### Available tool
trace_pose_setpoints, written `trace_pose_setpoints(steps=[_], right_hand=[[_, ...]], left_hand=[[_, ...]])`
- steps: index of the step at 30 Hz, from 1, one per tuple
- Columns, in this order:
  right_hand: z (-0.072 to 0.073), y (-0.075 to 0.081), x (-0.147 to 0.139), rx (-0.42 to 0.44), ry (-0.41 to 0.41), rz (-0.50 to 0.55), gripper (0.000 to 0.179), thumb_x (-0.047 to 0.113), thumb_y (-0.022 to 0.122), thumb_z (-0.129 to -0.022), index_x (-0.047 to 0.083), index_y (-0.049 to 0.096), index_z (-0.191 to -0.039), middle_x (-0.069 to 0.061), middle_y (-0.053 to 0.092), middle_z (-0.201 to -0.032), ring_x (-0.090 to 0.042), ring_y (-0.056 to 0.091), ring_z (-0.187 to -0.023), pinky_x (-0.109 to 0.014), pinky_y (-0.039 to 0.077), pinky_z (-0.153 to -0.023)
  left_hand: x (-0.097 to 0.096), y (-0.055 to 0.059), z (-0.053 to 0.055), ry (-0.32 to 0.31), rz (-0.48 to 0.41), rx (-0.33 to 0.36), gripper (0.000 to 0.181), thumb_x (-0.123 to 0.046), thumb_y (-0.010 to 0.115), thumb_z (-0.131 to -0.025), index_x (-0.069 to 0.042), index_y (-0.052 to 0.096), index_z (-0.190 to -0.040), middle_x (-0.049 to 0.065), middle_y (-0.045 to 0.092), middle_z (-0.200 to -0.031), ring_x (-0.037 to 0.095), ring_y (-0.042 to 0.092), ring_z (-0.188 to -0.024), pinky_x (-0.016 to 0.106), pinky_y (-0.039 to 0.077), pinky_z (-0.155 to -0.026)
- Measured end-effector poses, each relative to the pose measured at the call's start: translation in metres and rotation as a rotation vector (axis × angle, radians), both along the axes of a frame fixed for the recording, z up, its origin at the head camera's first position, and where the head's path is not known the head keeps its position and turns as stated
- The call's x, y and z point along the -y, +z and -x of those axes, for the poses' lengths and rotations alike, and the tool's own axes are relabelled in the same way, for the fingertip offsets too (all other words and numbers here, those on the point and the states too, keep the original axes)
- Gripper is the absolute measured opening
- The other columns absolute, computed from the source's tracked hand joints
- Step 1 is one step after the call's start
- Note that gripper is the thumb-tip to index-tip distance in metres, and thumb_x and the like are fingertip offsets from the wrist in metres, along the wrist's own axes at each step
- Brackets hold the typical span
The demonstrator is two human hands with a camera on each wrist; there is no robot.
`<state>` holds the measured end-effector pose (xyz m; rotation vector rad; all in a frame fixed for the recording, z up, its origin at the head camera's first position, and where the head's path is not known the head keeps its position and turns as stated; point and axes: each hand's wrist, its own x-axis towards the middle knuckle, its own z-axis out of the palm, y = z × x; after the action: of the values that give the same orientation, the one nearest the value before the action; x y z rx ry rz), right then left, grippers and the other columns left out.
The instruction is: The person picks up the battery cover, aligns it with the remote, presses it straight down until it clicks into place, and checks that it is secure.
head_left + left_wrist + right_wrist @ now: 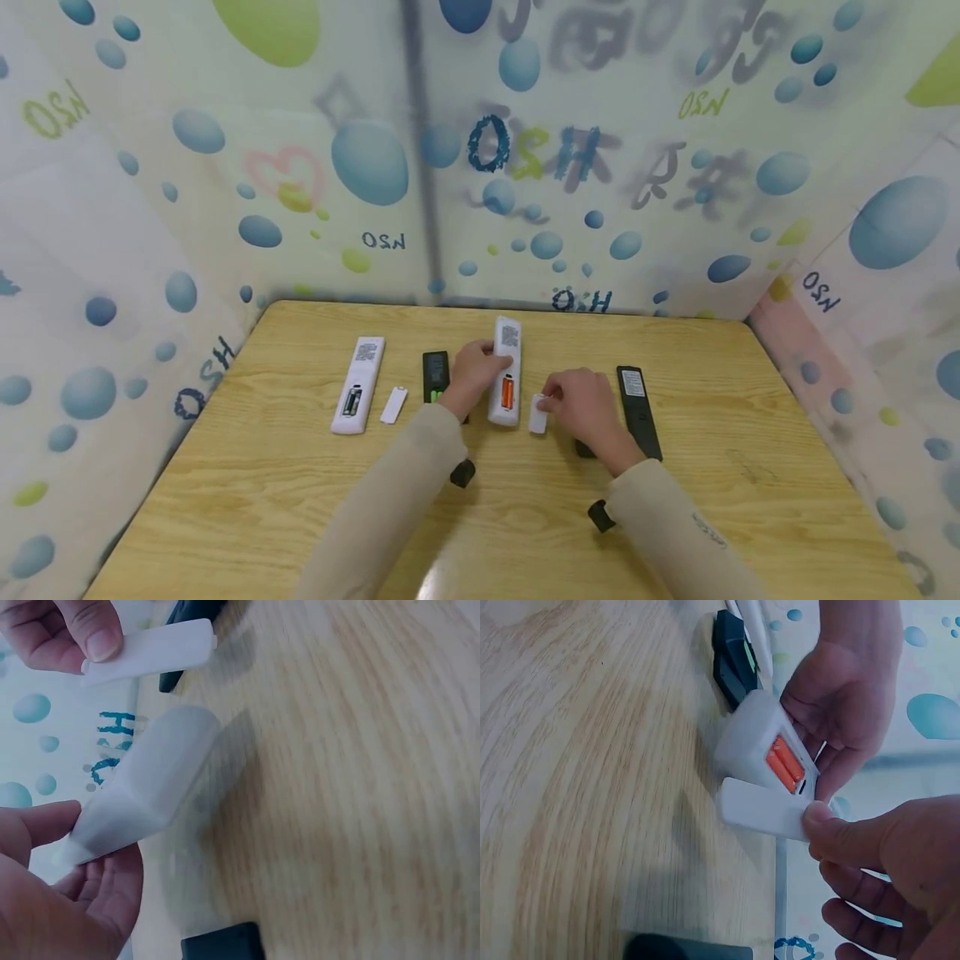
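Observation:
My left hand [476,372] grips a white remote control [505,411] by its sides, its back turned up. Two orange batteries [785,763] lie in its uncovered compartment. Between thumb and fingers, my right hand [587,407] pinches a white battery cover [537,415], just right of that remote. In the right wrist view the cover [761,810] is held close beside the remote's [746,735] lower end; whether they touch I cannot tell. The left wrist view shows the remote [161,765] tilted, its batteries hidden.
Another white remote [367,367] with dark batteries lies at the left, a loose white cover [393,405] beside it. A black remote [435,371] with green batteries is partly behind my left hand. To the right lies a black remote [637,417], another dark item partly under my right wrist.

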<state>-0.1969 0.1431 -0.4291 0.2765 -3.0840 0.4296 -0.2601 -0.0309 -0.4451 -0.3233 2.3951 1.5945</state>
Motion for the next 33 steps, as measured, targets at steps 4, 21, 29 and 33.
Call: trace_pose_setpoints(steps=[4, 21, 29, 33], right_hand=[[-0.002, 0.0, -0.006, -0.009, 0.004, 0.012, 0.013, 0.033, 0.076, -0.085, 0.02, 0.073, -0.084, 0.006, 0.066, -0.075, -0.014, 0.052, -0.072, -0.036, 0.043, -0.074], [-0.011, 0.002, -0.033, -0.002, -0.001, 0.021, 0.011, 0.029, 0.076, -0.084, 0.019, 0.071, -0.082, 0.005, 0.064, -0.073, -0.013, 0.052, -0.068, -0.033, 0.045, -0.067], [-0.012, 0.005, -0.04, 0.01, -0.006, 0.033, 0.01, 0.028, 0.076, -0.085, 0.019, 0.072, -0.082, 0.006, 0.062, -0.071, -0.014, 0.05, -0.067, -0.031, 0.043, -0.064], [-0.014, 0.004, -0.041, 0.01, -0.008, 0.033, 0.011, 0.029, 0.076, -0.084, 0.019, 0.072, -0.082, 0.006, 0.062, -0.071, -0.014, 0.05, -0.067, -0.032, 0.044, -0.065]], left_hand=[[-0.001, -0.001, -0.004, -0.011, -0.114, -0.011, 0.048, -0.026, 0.069, -0.091, -0.012, 0.056, -0.135, 0.007, 0.063, -0.123, 0.021, 0.064, -0.104, 0.036, 0.054, -0.088], [-0.013, -0.012, -0.02, -0.093, -0.32, -0.008, 0.047, -0.016, 0.065, -0.093, -0.007, 0.052, -0.137, 0.013, 0.062, -0.127, 0.022, 0.064, -0.105, 0.029, 0.054, -0.079], [-0.013, -0.016, -0.024, -0.135, -0.343, -0.018, 0.052, -0.017, 0.063, -0.095, -0.012, 0.046, -0.144, 0.011, 0.062, -0.128, 0.02, 0.064, -0.106, 0.03, 0.055, -0.081], [-0.012, -0.017, -0.025, -0.148, -0.363, -0.017, 0.053, -0.018, 0.063, -0.095, -0.014, 0.045, -0.145, 0.011, 0.061, -0.13, 0.019, 0.063, -0.106, 0.03, 0.054, -0.081]])
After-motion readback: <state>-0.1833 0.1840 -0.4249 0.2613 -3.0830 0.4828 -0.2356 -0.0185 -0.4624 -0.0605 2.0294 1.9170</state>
